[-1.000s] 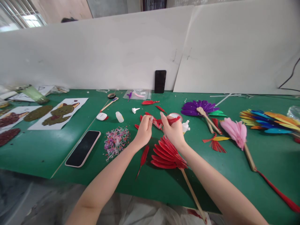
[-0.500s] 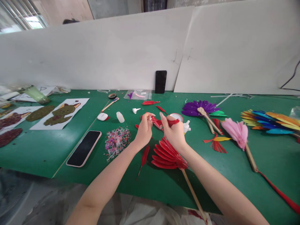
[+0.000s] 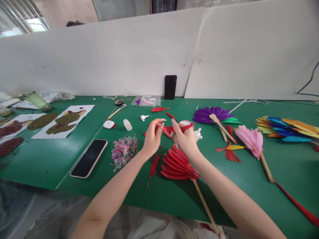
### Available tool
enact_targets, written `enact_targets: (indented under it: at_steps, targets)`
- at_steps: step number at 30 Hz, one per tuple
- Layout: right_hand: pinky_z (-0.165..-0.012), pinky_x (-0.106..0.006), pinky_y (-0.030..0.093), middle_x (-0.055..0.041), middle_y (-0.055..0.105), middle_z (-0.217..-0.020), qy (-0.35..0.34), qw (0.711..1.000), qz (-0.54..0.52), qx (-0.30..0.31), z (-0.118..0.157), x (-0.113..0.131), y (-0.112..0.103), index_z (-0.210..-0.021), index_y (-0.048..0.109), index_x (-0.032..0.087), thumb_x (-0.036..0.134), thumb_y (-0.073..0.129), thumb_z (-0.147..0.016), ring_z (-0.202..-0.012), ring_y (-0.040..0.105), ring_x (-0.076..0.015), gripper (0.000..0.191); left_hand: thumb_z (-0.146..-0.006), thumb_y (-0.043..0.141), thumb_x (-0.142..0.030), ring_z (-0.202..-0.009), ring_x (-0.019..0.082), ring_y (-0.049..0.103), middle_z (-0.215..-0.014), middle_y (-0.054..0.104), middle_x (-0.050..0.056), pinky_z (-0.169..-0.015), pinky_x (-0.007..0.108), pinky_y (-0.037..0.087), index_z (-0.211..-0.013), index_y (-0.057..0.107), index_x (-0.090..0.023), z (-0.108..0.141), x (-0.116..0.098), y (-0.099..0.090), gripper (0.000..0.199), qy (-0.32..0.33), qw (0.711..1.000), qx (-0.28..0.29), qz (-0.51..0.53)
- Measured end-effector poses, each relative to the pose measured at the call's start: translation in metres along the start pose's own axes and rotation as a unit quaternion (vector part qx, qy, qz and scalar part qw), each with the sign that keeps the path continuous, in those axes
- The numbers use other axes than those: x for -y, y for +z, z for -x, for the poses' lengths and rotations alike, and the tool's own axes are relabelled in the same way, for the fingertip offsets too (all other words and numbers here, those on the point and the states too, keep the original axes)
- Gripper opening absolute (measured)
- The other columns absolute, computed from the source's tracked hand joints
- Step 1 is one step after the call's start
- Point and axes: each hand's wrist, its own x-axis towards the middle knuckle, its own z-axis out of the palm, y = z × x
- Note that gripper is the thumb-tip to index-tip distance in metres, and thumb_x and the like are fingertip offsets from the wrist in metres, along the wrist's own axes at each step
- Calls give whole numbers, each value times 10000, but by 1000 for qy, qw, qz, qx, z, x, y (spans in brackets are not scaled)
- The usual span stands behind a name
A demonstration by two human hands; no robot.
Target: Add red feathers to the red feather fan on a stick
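Two hands met over the middle of the green bench (image 3: 37, 166), and both were busy with the same small red feather (image 3: 167, 130). Your left hand (image 3: 152, 137) pinched one end of it between thumb and fingertips, so that grip was clenched on the feather; your right hand (image 3: 185, 139) pinched the other end, with the red-rimmed tape roll (image 3: 186, 124) just behind its fingers. Whether the right hand also touched the roll, I could not tell.

You kept the feather raised above the bench, just beyond the red feather fan (image 3: 178, 164), which lay flat under your right wrist with its wooden stick (image 3: 205, 207) pointing back toward you. That was sensible: the fan stayed undisturbed while you worked on the loose piece.

To do this step well, as I judged it, you needed to hold the feather by its very ends, so the vane stayed smooth and uncreased, and to keep both pinches light. A spare red feather (image 3: 152, 167) lay on the bench beside the fan, near your left forearm, and the small white glue bottle (image 3: 127, 124) stood near your left hand. The heap of mixed coloured scraps (image 3: 124, 149) and the phone (image 3: 89, 158) lay off to the left, apart from your work.
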Motion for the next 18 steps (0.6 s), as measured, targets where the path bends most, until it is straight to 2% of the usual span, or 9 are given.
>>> enact_targets:
  at_steps: [8,13,18]
  targets:
    - [-264,-199,238,79,348,-265,23,999,-43,21,2,6,0,-514,469,193,547,507,-814,-214,326,-71,466,-932,319,-395,-632,109,519,-787,543,24,-605,262,431,-1109,486,-207,2,-2,-1,308,15,1000,-16,-21]
    - [-270,-198,254,77,355,-265,8,999,-41,26,2,6,0,-508,470,193,538,495,-825,-211,325,-67,469,-941,292,-380,-590,104,494,-703,499,2,-600,264,434,-1096,503,-210,2,-2,-2,312,21,999,-31,-19]
    - [-278,-200,258,72,362,-265,-4,999,-25,21,1,4,-1,-511,481,190,542,502,-822,-213,342,-73,470,-942,291,-383,-575,92,498,-714,518,3,-565,248,428,-1128,505,-213,4,-1,-1,331,10,999,-36,-14]
